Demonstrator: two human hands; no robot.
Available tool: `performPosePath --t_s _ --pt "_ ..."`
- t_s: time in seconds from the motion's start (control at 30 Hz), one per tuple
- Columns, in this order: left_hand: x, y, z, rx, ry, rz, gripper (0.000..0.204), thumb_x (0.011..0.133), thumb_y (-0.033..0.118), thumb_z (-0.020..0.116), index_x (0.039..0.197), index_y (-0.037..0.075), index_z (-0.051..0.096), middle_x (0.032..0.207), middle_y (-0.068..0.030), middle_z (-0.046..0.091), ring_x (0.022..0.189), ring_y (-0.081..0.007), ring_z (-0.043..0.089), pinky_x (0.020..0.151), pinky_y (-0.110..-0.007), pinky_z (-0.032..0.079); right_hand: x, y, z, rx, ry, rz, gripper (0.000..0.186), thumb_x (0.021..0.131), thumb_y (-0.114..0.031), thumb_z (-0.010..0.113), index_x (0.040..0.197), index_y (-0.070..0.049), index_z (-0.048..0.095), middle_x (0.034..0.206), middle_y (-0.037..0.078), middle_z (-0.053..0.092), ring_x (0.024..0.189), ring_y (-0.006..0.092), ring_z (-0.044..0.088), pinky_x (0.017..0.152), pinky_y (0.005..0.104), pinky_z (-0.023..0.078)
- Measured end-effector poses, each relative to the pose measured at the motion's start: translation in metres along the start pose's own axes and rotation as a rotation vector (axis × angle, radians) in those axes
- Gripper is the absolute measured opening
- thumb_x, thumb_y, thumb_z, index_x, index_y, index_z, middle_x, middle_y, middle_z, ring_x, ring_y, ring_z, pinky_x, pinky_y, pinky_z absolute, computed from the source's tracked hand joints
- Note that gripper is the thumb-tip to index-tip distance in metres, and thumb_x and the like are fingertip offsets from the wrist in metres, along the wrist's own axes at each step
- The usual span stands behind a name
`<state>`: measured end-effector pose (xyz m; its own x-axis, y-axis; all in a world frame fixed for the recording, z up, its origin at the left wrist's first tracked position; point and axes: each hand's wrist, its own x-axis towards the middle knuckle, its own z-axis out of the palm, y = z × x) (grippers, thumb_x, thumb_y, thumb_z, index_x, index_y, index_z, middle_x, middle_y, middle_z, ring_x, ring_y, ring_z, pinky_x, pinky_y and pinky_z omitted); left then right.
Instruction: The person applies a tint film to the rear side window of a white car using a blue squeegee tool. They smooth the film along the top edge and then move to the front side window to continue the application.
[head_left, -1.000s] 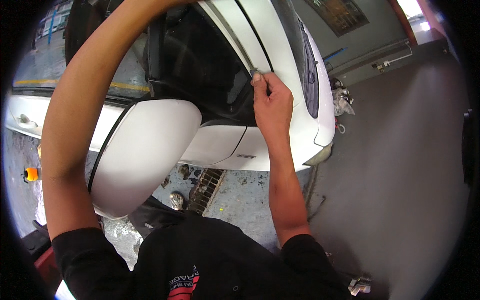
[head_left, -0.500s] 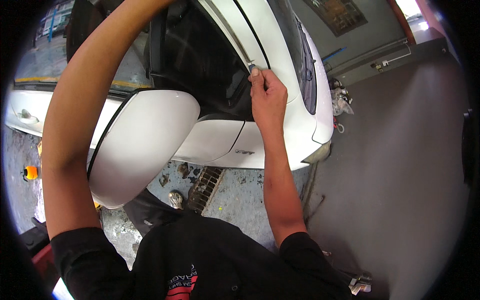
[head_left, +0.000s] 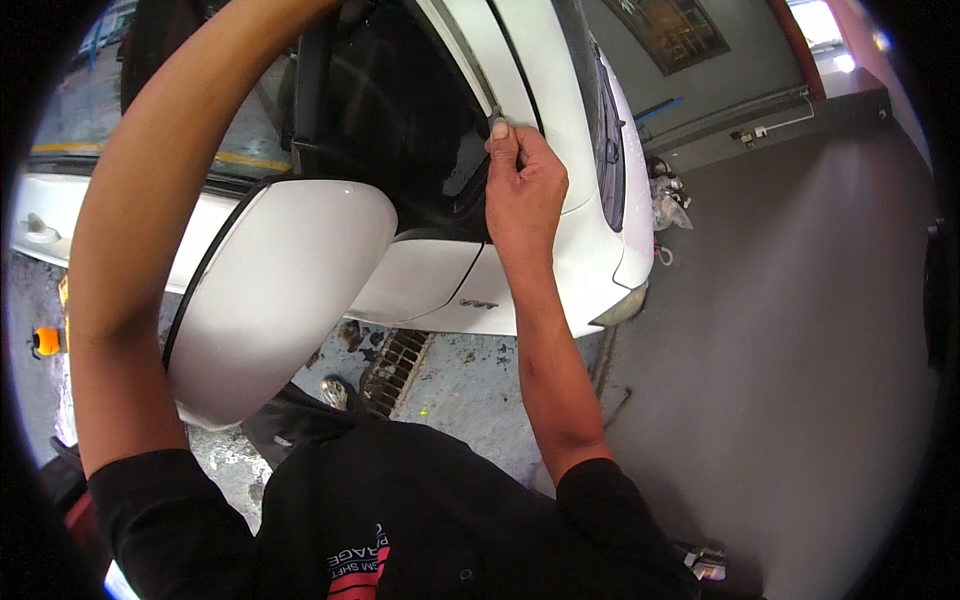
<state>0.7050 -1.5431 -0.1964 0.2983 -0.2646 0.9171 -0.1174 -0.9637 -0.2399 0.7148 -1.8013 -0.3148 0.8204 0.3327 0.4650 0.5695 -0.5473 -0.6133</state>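
A white car's front side window (head_left: pixel 400 110) lies ahead of me, with its white pillar (head_left: pixel 500 50) sloping up along the right. On that window frame my right hand (head_left: pixel 528 185) is closed, thumb pressed over the small grey end of a thin trim strip (head_left: pixel 466 62). The strip runs upward along the window's edge and leaves the top of the picture. My left arm (head_left: pixel 135 240) reaches up across the left side, its hand beyond the top edge. Below the window, the white door mirror (head_left: pixel 285 290) stands out between my arms.
The windshield and wiper (head_left: pixel 612 150) lie right of the pillar. Under the car's side is a floor drain grate (head_left: pixel 398 368). An orange object (head_left: pixel 46 341) is at the far left. Plastic-wrapped items (head_left: pixel 668 200) lie by the car's front, near a grey wall (head_left: pixel 780 330).
My right hand has shifted slightly up along the window frame, still pinching the strip's end. The whole view has moved a little; my left hand stays out of the picture.
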Motion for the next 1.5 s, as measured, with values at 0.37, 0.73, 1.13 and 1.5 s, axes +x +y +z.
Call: performPosePath --t_s 0.37,0.73,1.13,1.5 --pt "-0.002 -0.003 0.001 -0.055 0.029 0.028 0.025 0.091 0.024 0.064 0.085 0.0 0.064 0.093 -0.0144 0.059 0.098 -0.0322 0.058 0.091 -0.042 0.049 -0.002 0.012 -0.014 -0.047 -0.074 -0.045 0.028 0.108 -0.021 0.056 0.097 0.002 0.067 0.066 0.001 0.052 0.061 0.0093 0.046 0.056 0.0292 0.038" --pt "0.0 -0.01 -0.013 0.061 -0.035 0.026 0.028 0.093 0.027 0.063 0.084 0.0 0.065 0.091 -0.0134 0.06 0.095 -0.0299 0.057 0.089 -0.042 0.049 0.006 -0.034 0.016 -0.073 -0.063 -0.151 0.029 0.104 -0.023 0.06 0.089 0.001 0.062 0.067 0.02 0.06 0.06 0.0355 0.061 0.06 0.0461 0.045" --pt "-0.001 -0.008 -0.007 -0.062 0.007 0.028 0.022 0.09 0.022 0.065 0.08 0.001 0.064 0.088 -0.0145 0.058 0.092 -0.0313 0.057 0.086 -0.041 0.048 0.0 0.01 -0.018 0.095 -0.16 0.047 0.029 0.108 -0.024 0.058 0.098 0.002 0.068 0.067 0.0 0.053 0.062 0.0073 0.046 0.057 0.0265 0.037" --pt "-0.002 -0.003 -0.017 0.003 0.03 0.023 0.023 0.089 0.022 0.066 0.08 0.0 0.065 0.089 -0.0151 0.058 0.093 -0.0321 0.057 0.087 -0.042 0.049 -0.008 -0.015 0.017 0.209 -0.007 0.077 0.03 0.106 -0.025 0.059 0.093 0.002 0.066 0.068 0.013 0.059 0.057 0.0225 0.054 0.057 0.0366 0.044"
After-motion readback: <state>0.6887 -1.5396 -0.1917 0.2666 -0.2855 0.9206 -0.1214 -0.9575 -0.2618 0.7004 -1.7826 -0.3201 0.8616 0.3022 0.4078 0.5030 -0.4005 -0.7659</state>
